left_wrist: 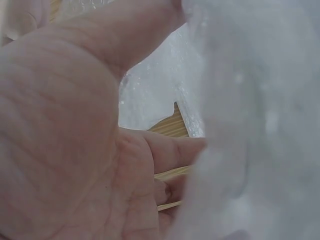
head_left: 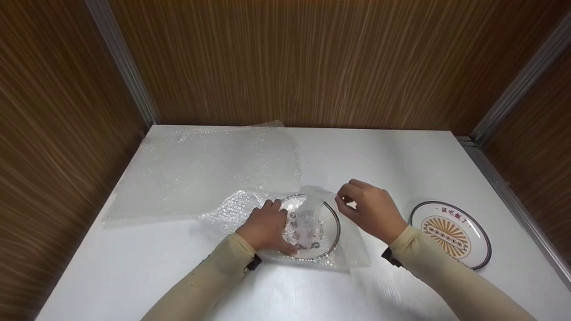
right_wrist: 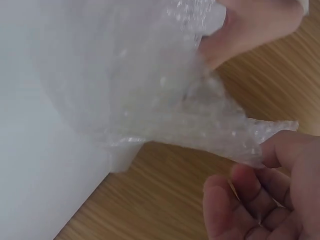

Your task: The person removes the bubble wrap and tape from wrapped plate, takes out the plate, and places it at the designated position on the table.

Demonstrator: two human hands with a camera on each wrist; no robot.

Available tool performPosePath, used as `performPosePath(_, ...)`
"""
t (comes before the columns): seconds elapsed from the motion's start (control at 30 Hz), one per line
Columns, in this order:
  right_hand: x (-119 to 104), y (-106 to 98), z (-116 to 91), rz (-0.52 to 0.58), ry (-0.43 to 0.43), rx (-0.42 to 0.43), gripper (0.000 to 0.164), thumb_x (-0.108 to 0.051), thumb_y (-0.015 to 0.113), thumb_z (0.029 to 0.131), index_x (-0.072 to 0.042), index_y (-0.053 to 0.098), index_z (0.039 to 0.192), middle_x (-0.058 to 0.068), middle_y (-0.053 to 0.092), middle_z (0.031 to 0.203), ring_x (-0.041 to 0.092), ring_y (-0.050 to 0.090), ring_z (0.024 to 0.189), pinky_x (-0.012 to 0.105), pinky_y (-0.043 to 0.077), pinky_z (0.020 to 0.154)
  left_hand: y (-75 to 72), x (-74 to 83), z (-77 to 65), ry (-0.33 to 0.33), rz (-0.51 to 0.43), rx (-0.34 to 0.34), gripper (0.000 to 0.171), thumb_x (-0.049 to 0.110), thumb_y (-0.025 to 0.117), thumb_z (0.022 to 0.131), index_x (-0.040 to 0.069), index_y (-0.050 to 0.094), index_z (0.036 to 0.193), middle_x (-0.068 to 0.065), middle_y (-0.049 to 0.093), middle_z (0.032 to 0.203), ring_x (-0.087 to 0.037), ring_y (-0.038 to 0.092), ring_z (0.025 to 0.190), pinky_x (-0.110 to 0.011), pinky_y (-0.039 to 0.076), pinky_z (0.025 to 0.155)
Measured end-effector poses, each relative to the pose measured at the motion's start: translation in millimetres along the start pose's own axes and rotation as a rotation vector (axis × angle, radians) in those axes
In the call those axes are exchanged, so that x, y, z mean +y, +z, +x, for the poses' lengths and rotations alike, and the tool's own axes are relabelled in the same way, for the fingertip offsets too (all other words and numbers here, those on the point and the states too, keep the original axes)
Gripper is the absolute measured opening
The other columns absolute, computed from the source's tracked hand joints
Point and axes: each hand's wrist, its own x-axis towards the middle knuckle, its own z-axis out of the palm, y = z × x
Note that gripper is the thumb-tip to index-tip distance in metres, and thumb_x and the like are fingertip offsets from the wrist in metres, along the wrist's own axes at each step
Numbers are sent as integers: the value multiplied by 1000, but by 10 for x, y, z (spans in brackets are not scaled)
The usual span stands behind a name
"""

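A round plate with a dark rim and printed characters lies inside bubble wrap at the front middle of the table. My left hand holds the wrapped plate at its left side, thumb near the lower rim and fingers toward the upper rim. In the left wrist view, the cloudy wrap covers much of the plate. At the plate's right, my right hand pinches a flap of the wrap between thumb and forefinger, lifted off the plate in the right wrist view.
A second plate, unwrapped, with a sunburst print and dark rim, lies to the right, partly behind my right sleeve. A flat sheet of bubble wrap spreads over the table's back left. Wood-grain panels enclose the white table.
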Motion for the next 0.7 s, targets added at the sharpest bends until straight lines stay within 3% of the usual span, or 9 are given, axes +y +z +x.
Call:
performPosePath(0.17, 186, -78, -47, -1, 98, 17, 9, -6, 73, 89, -13, 70, 85, -4, 63, 78, 10, 62, 70, 31, 51, 60, -5, -3, 4, -4, -10, -15, 76, 66, 88, 66, 8, 65, 109, -14, 55, 131, -33, 51, 121, -54, 49, 97)
performPosePath(0.33, 315, -96, -116, 1, 133, 24, 8, -5, 68, 90, -13, 69, 87, -6, 61, 75, 8, 56, 66, 30, 47, 58, -5, -18, 10, 4, 11, -16, 77, 67, 87, 67, 8, 65, 110, -15, 54, 134, -35, 51, 122, -55, 48, 99)
performPosePath(0.53, 423, -118, -196, -23, 162, 38, 12, -2, 64, 88, -9, 64, 98, -6, 59, 72, 9, 47, 59, 31, 42, 56, -9, -25, 6, 12, 14, -12, 84, 68, 86, 69, 4, 66, 119, -19, 51, 144, -37, 49, 128, -56, 49, 99)
performPosePath(0.7, 531, -142, -261, -33, 235, 35, 28, -3, 63, 91, -2, 61, 118, 0, 62, 78, 14, 53, 64, 35, 45, 59, -5, -31, 10, 9, 6, -17, 83, 68, 86, 68, 5, 66, 118, -20, 50, 146, -38, 48, 130, -56, 48, 101)
